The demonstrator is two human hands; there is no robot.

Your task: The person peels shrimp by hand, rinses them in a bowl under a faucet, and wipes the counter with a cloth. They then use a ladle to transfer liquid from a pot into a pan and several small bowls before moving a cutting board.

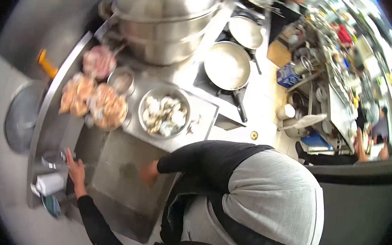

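My left hand is over the sink's far rim, fingers apart, beside a shiny tap-like fitting; nothing shows in its grasp. Over the metal sink basin hangs my right hand, smeared by motion, so its fingers cannot be made out. A metal bowl of pale, shrimp-like pieces stands on the counter beside the basin. Near it are bags of orange-pink food, a bag of pinkish food and a small metal bowl. A white block-shaped thing sits by my left hand.
A large lidded steel pot stands past the bowls. Two pans rest on the stove, one handle jutting out. Shelves and a worktop line the other side, where other people are partly visible.
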